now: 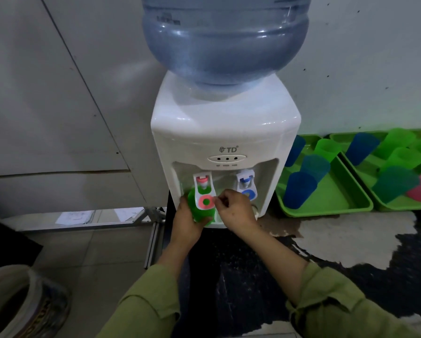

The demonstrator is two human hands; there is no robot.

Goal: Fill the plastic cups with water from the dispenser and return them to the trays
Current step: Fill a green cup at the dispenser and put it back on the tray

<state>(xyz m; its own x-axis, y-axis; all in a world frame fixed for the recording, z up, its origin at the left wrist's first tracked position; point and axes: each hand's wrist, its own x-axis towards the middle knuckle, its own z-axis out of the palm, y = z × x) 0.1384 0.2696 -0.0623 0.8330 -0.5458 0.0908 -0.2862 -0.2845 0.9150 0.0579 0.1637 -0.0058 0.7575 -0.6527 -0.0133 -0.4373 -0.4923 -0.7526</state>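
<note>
Grey wall panels back a white dispenser [225,132] under its blue bottle [225,40], set on a dark, worn surface with two green trays [326,211] just to its right. Head view: left hand [187,223], fingers wrapped round a green cup [200,208], holds it beneath the red tap lever [205,191]; right hand [238,211], fingers curled, pinches that lever's edge; filling seems under way; the tray cups [299,189] look unfilled, so most work likely remains.

One head-worn wide-angle view, no second to share with; it looks forward and steeply down, facing the white dispenser [225,132] square on from within arm's reach; the bottle [225,37] runs off the top edge; the green trays [333,191] lie far right, bowed by the lens.
</note>
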